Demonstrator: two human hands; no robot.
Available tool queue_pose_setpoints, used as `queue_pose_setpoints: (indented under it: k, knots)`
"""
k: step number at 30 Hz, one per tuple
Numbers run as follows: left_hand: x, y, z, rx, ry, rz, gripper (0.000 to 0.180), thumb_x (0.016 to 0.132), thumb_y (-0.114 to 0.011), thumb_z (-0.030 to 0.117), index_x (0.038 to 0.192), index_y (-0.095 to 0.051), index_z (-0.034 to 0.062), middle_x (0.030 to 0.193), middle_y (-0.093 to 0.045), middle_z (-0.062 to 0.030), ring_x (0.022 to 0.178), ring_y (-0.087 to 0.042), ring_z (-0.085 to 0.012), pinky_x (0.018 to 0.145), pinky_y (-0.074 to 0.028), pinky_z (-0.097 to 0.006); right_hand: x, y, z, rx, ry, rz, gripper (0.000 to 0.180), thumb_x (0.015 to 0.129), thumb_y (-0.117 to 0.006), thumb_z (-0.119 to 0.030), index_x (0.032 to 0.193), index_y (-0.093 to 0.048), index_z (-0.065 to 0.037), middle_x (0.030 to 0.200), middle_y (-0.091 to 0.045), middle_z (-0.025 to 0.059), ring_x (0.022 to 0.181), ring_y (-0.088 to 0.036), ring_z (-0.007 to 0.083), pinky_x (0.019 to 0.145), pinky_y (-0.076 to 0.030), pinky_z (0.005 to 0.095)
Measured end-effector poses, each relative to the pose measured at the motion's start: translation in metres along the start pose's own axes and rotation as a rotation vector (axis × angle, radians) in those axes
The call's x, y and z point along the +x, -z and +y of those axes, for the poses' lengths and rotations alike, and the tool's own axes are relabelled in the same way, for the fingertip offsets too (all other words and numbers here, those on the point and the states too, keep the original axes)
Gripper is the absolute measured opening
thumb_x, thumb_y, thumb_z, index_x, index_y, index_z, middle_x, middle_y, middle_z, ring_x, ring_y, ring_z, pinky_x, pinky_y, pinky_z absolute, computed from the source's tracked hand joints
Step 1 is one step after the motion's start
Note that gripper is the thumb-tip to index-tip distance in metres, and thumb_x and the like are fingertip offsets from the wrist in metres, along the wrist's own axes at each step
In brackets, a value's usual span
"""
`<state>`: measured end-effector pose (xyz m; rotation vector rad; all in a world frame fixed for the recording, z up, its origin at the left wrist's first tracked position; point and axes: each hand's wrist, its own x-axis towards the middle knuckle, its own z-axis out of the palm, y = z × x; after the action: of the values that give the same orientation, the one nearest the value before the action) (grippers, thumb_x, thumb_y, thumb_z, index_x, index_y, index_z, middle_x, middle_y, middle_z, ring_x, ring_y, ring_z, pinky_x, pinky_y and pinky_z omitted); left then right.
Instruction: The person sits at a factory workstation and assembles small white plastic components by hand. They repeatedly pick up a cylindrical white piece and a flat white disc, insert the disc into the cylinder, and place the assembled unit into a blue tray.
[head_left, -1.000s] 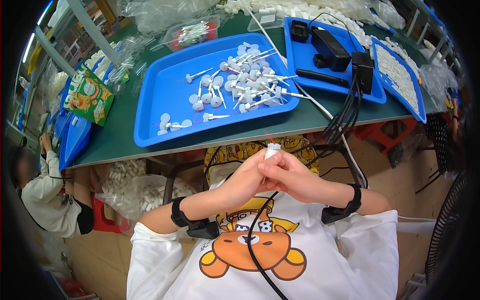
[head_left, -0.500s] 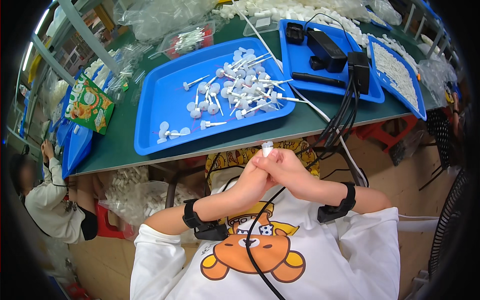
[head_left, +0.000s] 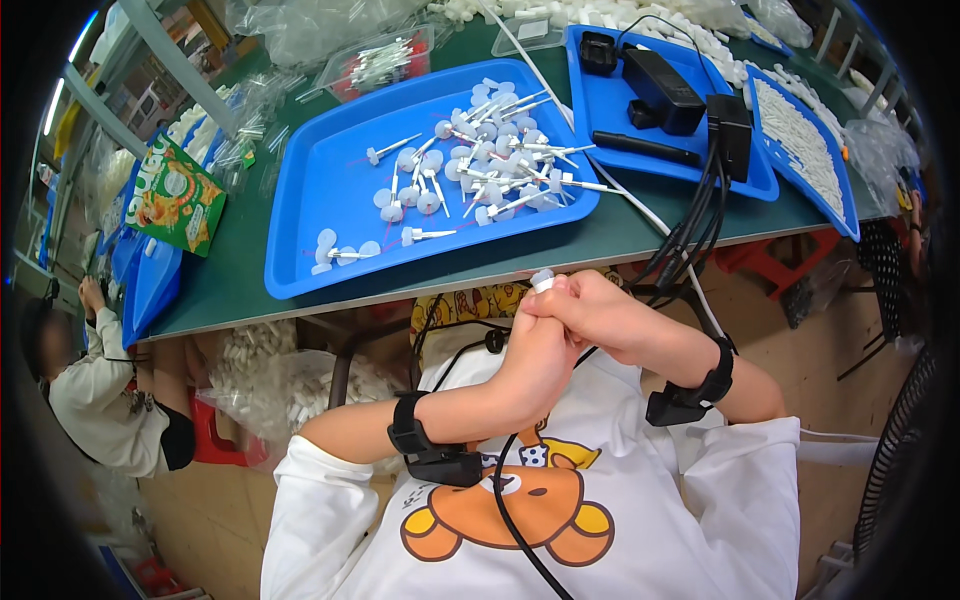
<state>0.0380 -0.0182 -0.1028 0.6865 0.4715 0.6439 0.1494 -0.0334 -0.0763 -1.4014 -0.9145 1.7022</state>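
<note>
Just off the table's front edge, my two hands are closed together around a small white plastic piece with a translucent top point(head_left: 542, 280). Only its upper end sticks out above the fingers; the rest is hidden. My left hand point(head_left: 540, 358) is curled below it, and my right hand point(head_left: 605, 315) pinches it from the right, its fingers pressed against the left. Beyond them lies a blue tray point(head_left: 335, 215) holding many thin white sticks with round translucent discs point(head_left: 490, 150), some with fine red threads.
Black adapters point(head_left: 662, 92) fill a second blue tray point(head_left: 755, 185), their cables hanging over the edge. A third tray point(head_left: 845, 215) holds white pieces. A green snack bag point(head_left: 178, 200) stands at left, near a seated person point(head_left: 110, 390). A clear box point(head_left: 375, 65) sits behind.
Both hands have risen slightly and shifted right with the small white piece. My left wrist has turned more upright, and the piece's top has tilted. The view has shifted a little.
</note>
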Motion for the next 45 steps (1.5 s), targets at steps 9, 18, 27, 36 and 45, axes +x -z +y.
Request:
queue_pose_setpoints:
  k: [9, 18, 27, 36, 45]
  knots:
    - [0.004, -0.017, 0.009, 0.018, 0.040, 0.104, 0.007, 0.090, -0.033, 0.007, 0.088, -0.039, 0.0087, 0.087, -0.042, -0.0027, 0.075, -0.037, -0.0113, 0.073, -0.036, -0.031, -0.004, 0.004, -0.010, 0.097, -0.109, 0.008, 0.037, 0.081, -0.059, -0.041, 0.083, -0.060, -0.004, 0.067, -0.053, -0.0004, 0.059, -0.049, 0.0065, 0.049, -0.038, 0.0212]
    - [-0.001, 0.009, 0.025, 0.082, 0.150, -0.071, 0.018, 0.097, -0.031, 0.020, 0.094, -0.043, 0.0073, 0.095, -0.048, -0.0036, 0.089, -0.048, -0.0122, 0.083, -0.040, -0.032, 0.002, -0.014, 0.009, 0.123, 0.089, 0.055, 0.033, 0.083, -0.059, -0.035, 0.087, -0.059, -0.002, 0.075, -0.057, 0.0015, 0.064, -0.052, 0.0058, 0.054, -0.042, 0.0211]
    - [-0.003, 0.023, 0.006, 0.097, 0.061, -0.096, 0.023, 0.098, -0.030, 0.028, 0.104, -0.043, 0.0089, 0.096, -0.049, -0.0022, 0.091, -0.049, -0.0106, 0.085, -0.041, -0.030, 0.001, -0.017, 0.023, -0.004, 0.253, 0.100, 0.033, 0.081, -0.063, -0.023, 0.098, -0.054, 0.003, 0.088, -0.059, 0.0059, 0.080, -0.055, 0.0080, 0.068, -0.046, 0.0228]
    - [-0.022, 0.022, 0.028, 0.104, 0.072, -0.212, 0.025, 0.094, -0.036, 0.032, 0.095, -0.043, 0.0083, 0.080, -0.047, -0.0019, 0.075, -0.046, -0.0104, 0.069, -0.039, -0.024, -0.023, -0.022, 0.013, -0.371, 0.363, 0.092, 0.039, 0.080, -0.065, -0.018, 0.110, -0.045, -0.001, 0.095, -0.054, 0.0045, 0.086, -0.053, 0.0089, 0.072, -0.046, 0.0242]
    - [-0.038, 0.006, 0.073, -0.277, 0.240, -0.587, 0.042, 0.093, -0.025, 0.045, 0.080, -0.040, 0.0082, 0.056, -0.033, 0.0017, 0.047, -0.034, -0.0096, 0.050, -0.038, -0.027, -0.049, -0.027, -0.007, -0.190, 0.818, 0.028, 0.037, 0.085, -0.057, -0.009, 0.117, -0.041, -0.001, 0.099, -0.058, 0.0100, 0.096, -0.058, 0.0172, 0.084, -0.047, 0.0312]
